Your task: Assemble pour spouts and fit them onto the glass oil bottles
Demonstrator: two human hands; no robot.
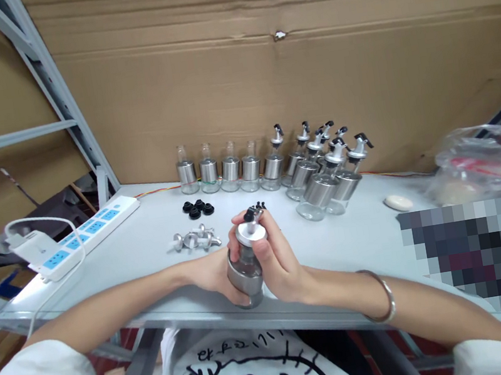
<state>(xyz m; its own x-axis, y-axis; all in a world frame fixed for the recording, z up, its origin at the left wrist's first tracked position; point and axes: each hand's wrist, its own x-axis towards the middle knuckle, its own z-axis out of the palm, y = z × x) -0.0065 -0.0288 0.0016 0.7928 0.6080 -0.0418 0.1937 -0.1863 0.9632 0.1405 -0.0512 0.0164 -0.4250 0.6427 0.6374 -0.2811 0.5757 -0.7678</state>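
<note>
In the head view, a glass oil bottle [245, 275] with a brushed-metal sleeve stands near the front edge of the table, tilted slightly. My left hand [217, 276] is wrapped around its body. The fingers of my right hand [284, 266] close around the silver pourer top [251, 232] with a black flip tip at the bottle's neck. To the left beyond my hands lie silver pourer spouts [196, 239] and a cluster of black rubber stoppers [198, 209]. Small black tips [261, 205] show just behind my right hand, partly hidden by it.
Several topless bottles [230, 169] line the back; several with pourers [321, 186] stand right of them. A white power strip [91, 235] lies left. On the right are a white oval object [398, 203], plastic bags [485, 166] and a blurred-out item [475, 256]. Cardboard [263, 84] walls the back.
</note>
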